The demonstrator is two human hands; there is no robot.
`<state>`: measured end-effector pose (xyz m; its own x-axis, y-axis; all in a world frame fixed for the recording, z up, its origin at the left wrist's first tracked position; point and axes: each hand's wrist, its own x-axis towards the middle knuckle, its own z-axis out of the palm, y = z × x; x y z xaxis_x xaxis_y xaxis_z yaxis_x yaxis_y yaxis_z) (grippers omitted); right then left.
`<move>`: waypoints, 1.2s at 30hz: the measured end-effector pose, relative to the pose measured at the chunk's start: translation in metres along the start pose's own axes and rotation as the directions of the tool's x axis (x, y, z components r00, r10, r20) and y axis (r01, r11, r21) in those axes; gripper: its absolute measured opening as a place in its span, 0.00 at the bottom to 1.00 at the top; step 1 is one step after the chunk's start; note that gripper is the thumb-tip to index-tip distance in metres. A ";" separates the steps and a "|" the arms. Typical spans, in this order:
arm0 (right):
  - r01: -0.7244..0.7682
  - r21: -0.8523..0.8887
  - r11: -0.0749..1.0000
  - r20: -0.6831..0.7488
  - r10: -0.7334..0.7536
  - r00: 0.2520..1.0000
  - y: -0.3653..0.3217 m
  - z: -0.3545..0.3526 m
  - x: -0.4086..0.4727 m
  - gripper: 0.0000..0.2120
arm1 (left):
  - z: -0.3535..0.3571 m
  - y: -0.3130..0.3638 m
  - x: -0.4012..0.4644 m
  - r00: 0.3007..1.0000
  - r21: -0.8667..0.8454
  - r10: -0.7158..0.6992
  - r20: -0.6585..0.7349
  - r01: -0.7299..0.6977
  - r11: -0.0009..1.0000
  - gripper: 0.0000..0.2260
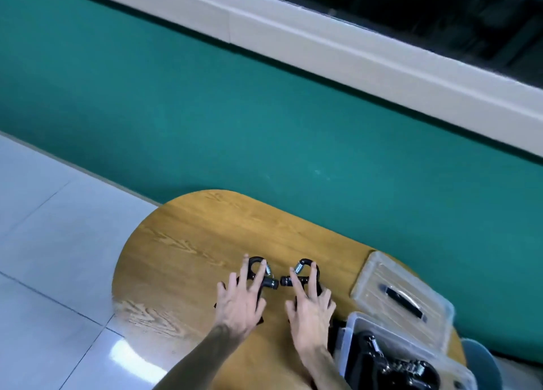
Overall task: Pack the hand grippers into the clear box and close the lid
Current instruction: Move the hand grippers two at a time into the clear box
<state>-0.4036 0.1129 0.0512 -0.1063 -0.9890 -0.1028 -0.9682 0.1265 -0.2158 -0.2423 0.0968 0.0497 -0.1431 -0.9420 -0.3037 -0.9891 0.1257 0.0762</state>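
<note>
Hands spread over two black hand grippers on the wooden surface [182, 243]: our left hand [239, 304] covers the left gripper [258, 265], our right hand [310, 310] the right gripper [305, 267]. Each grip is apart, fingers resting flat, not yet closed, probably poised to lift both together. The clear box [349, 339] sits near right, already holding grippers, its lid [379, 275] off just behind.
</note>
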 end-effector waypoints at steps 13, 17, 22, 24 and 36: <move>-0.084 0.069 0.994 -0.003 0.084 0.996 0.159 -0.049 -0.074 0.31 | -0.007 0.172 -0.052 0.997 0.050 0.060 -0.058 -0.057 0.997 0.34; -0.132 0.092 0.987 -0.023 0.135 0.991 0.203 -0.054 -0.090 0.32 | -0.002 0.220 -0.064 0.996 0.055 0.072 -0.046 -0.069 0.996 0.34; -0.194 0.116 0.974 -0.067 0.203 0.977 0.253 -0.048 -0.111 0.33 | 0.013 0.269 -0.075 0.993 0.064 0.112 -0.030 -0.110 0.992 0.34; -0.225 0.129 0.966 -0.044 0.232 0.972 0.269 -0.043 -0.120 0.33 | 0.020 0.285 -0.079 0.992 0.061 0.127 -0.024 -0.125 0.990 0.34; -0.374 0.119 0.920 0.075 0.367 0.927 0.323 -0.016 -0.132 0.31 | 0.062 0.322 -0.067 0.986 0.012 0.161 0.040 -0.161 0.987 0.34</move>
<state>-0.7055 0.2826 0.0109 -0.4366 -0.8649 -0.2477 -0.8239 0.4949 -0.2761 -0.5530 0.2198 0.0358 -0.3014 -0.8962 -0.3256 -0.9534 0.2797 0.1127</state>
